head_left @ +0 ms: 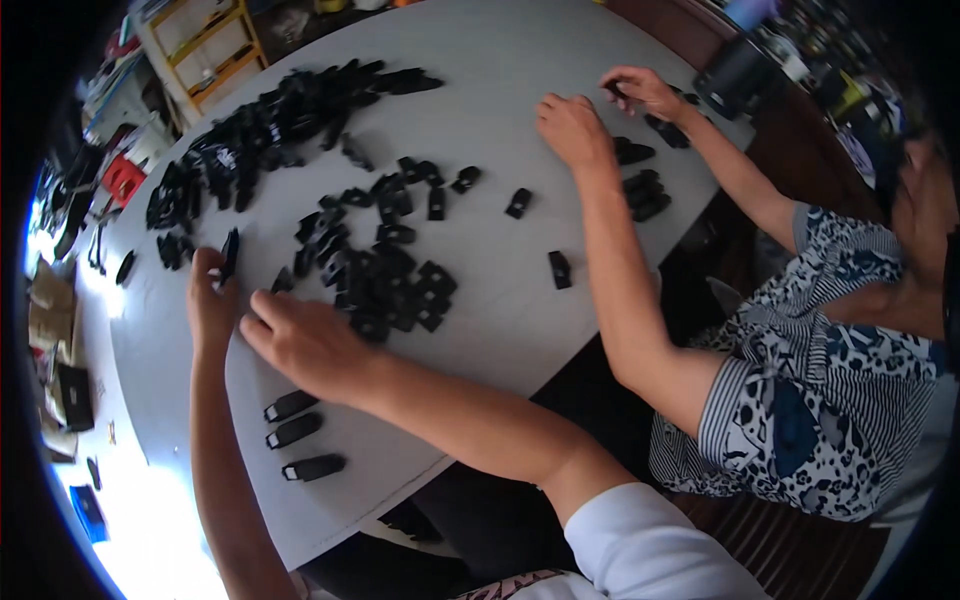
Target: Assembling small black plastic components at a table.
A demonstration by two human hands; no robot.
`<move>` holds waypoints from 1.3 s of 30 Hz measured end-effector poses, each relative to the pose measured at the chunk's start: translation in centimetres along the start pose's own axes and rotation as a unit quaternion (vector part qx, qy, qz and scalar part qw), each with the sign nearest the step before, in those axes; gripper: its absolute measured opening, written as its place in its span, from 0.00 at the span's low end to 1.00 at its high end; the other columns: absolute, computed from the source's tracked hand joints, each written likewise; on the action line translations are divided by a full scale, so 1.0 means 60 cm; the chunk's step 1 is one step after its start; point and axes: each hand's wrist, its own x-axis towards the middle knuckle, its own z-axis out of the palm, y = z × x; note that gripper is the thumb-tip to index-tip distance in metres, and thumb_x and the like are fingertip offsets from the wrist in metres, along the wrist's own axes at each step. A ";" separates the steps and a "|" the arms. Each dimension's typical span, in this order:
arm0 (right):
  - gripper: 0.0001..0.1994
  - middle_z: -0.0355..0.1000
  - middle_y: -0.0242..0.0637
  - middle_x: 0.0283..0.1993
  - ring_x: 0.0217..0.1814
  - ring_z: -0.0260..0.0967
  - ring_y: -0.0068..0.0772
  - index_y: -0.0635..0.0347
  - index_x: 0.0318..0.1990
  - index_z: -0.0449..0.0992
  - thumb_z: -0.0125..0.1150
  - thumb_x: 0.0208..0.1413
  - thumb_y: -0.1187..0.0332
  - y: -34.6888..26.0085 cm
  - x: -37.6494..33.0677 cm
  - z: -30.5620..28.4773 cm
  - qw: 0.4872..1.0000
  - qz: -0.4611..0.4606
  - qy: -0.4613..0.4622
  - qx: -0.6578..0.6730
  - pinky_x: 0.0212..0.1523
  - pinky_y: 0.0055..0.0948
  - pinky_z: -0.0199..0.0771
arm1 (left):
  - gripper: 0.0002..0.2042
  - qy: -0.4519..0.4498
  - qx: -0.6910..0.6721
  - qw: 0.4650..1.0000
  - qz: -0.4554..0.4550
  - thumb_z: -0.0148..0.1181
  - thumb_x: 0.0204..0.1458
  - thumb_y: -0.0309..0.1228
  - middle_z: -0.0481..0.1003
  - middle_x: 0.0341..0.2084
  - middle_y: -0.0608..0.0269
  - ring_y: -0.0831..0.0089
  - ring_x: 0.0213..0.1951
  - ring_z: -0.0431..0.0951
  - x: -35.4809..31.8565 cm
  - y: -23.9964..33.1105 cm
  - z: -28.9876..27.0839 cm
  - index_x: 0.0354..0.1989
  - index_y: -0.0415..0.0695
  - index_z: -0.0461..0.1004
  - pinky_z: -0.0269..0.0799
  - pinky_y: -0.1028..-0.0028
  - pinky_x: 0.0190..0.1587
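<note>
My left hand (207,305) is closed around a narrow black plastic piece (231,254), which stands up from the fingers at a tilt. Close beside it on the right, my right hand (305,340) has its fingers bent and pressed together; whatever is between them is hidden. A heap of small black blocks with holes (390,265) lies just beyond my right hand. Nearer to me, under my right forearm, three black oblong pieces with pale ends (295,430) rest in a row. A long pile of black elongated parts (270,125) spreads across the far left of the table.
The grey-white table (480,370) has a curved edge. On the right, a co-worker in a patterned top (800,400) handles a small dark piece, beside several black parts (645,195). Two single blocks lie apart: one block (518,203) and another (559,270). A yellow rack (210,50) stands beyond.
</note>
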 end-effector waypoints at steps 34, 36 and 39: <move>0.13 0.71 0.37 0.31 0.27 0.69 0.32 0.63 0.39 0.79 0.72 0.45 0.71 0.019 -0.022 -0.033 0.973 0.095 -0.187 0.095 0.31 0.28 0.71 | 0.14 -0.150 -0.140 0.979 -0.004 0.64 0.40 0.16 0.75 0.36 0.61 0.62 0.40 0.76 -0.132 0.166 -0.077 0.38 0.38 0.77 0.73 0.69 0.44; 0.13 0.71 0.37 0.30 0.27 0.69 0.33 0.63 0.39 0.80 0.72 0.44 0.70 0.024 -0.021 -0.040 0.972 0.102 -0.196 0.079 0.31 0.29 0.70 | 0.13 -0.150 -0.152 0.977 -0.019 0.65 0.40 0.15 0.75 0.35 0.61 0.64 0.38 0.76 -0.132 0.166 -0.076 0.37 0.38 0.77 0.74 0.70 0.42; 0.14 0.70 0.37 0.28 0.27 0.68 0.35 0.61 0.39 0.81 0.73 0.43 0.69 0.028 -0.015 -0.051 0.969 0.115 -0.212 0.054 0.32 0.31 0.69 | 0.12 -0.150 -0.170 0.972 -0.054 0.65 0.41 0.15 0.75 0.35 0.61 0.67 0.35 0.77 -0.134 0.162 -0.081 0.36 0.37 0.78 0.74 0.73 0.39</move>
